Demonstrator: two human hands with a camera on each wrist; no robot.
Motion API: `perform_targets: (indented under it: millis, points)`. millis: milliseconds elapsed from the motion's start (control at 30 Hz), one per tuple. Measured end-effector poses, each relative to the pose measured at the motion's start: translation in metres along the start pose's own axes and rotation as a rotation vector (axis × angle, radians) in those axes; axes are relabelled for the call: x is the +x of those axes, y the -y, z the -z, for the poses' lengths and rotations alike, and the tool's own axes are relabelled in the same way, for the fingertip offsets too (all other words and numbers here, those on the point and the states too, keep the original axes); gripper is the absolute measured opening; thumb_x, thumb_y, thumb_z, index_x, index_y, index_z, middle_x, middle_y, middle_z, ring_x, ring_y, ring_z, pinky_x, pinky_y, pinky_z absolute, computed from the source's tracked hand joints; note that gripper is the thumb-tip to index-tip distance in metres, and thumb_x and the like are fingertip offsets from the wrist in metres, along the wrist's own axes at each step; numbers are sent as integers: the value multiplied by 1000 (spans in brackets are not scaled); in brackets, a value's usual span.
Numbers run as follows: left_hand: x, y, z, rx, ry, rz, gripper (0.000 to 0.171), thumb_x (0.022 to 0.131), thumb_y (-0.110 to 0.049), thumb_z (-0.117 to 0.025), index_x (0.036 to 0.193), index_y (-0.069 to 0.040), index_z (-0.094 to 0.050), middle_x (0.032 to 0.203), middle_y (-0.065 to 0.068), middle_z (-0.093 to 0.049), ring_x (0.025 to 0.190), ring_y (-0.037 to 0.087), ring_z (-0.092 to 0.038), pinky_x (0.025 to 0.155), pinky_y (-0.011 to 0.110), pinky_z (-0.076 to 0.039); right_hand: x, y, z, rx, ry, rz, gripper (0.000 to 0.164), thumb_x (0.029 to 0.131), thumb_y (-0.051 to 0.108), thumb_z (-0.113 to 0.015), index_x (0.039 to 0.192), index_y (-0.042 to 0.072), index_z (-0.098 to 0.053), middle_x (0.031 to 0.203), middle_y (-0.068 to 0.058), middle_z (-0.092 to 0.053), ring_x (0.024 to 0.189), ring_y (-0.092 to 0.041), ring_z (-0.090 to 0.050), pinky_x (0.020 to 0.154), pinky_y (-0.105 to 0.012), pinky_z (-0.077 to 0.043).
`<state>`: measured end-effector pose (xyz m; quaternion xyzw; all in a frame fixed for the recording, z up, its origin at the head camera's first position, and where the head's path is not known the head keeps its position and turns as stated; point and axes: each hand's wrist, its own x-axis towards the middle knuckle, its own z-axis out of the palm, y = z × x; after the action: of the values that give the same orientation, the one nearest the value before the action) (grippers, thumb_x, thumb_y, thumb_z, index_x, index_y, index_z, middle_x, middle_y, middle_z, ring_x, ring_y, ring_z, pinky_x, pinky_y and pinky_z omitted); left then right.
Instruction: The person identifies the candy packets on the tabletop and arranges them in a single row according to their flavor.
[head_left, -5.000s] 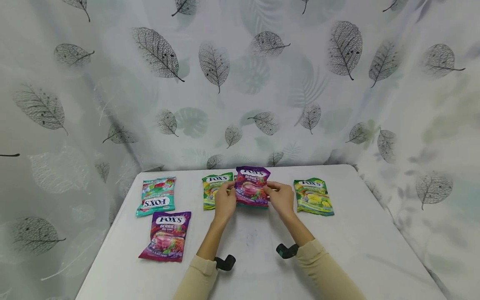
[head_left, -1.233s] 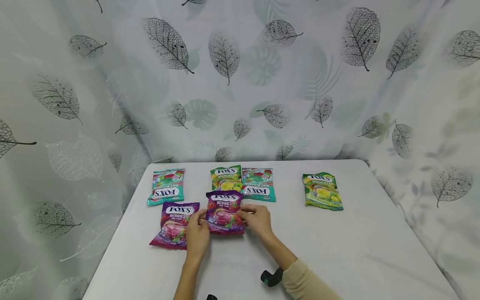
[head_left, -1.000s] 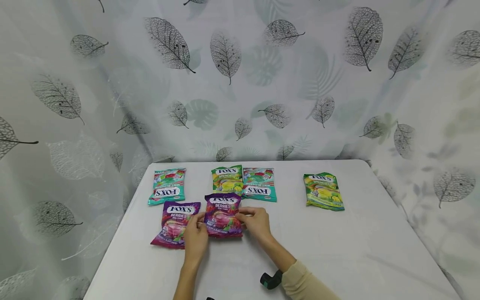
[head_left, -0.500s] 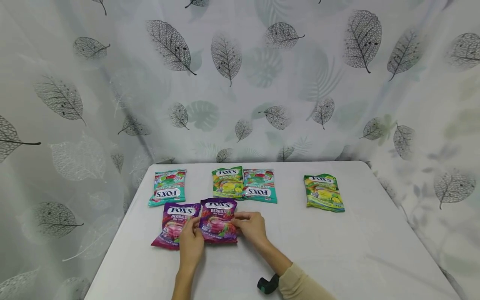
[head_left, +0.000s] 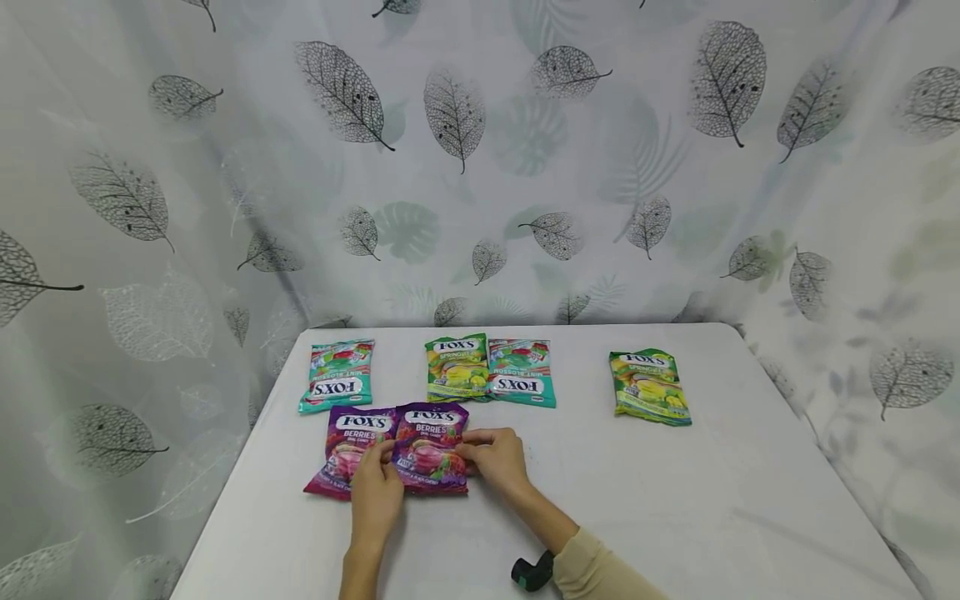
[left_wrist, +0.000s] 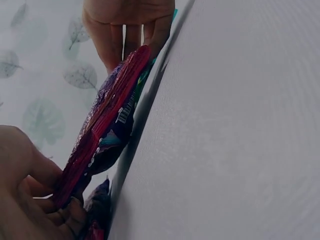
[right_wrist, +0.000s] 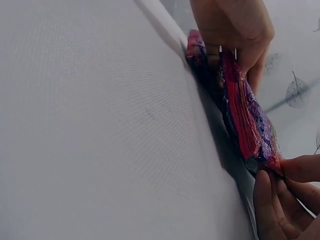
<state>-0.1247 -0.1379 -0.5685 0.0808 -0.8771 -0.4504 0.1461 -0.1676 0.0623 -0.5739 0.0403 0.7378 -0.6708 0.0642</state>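
Note:
A purple bag of Fox's Berries candy is held by its two sides between my hands. My left hand pinches its left edge, thumb on top and fingers beneath, as the left wrist view shows. On the opposite edge my right hand pinches it between thumb and fingers. The bag is tilted close over the table, a shadow under it. Directly to its left lies a second purple Berries bag, partly covered by my left hand and meeting the held bag's edge in the head view.
Behind them, a green Springtea-type bag lies beside a teal Mint Blossom bag. Another teal bag is at the back left, another green bag at the right. A leaf-print curtain rises behind the white table.
Both hands have brought the held Berries bag from the back middle toward the front left, down beside the other purple bag. The teal bag behind it has come into view.

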Motion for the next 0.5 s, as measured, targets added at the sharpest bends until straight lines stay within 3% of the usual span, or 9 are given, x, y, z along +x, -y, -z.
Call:
perform_targets:
  millis: [300, 500]
  points:
    - [0, 3, 0, 80, 7, -34, 36, 94, 11, -50, 127, 11, -65, 113, 25, -67, 106, 41, -66, 92, 56, -54, 1, -2, 0, -18, 17, 21, 16, 88, 9, -82, 102, 1, -82, 91, -10, -79, 68, -16, -74, 59, -31, -62]
    - [0, 1, 2, 161, 40, -7, 37, 95, 7, -51, 130, 10, -63, 114, 24, -65, 107, 40, -64, 96, 57, -51, 3, -4, 1, -12, 59, 20, 18, 88, 8, -82, 103, -2, -81, 87, -11, -79, 65, -20, -75, 59, -33, -62]
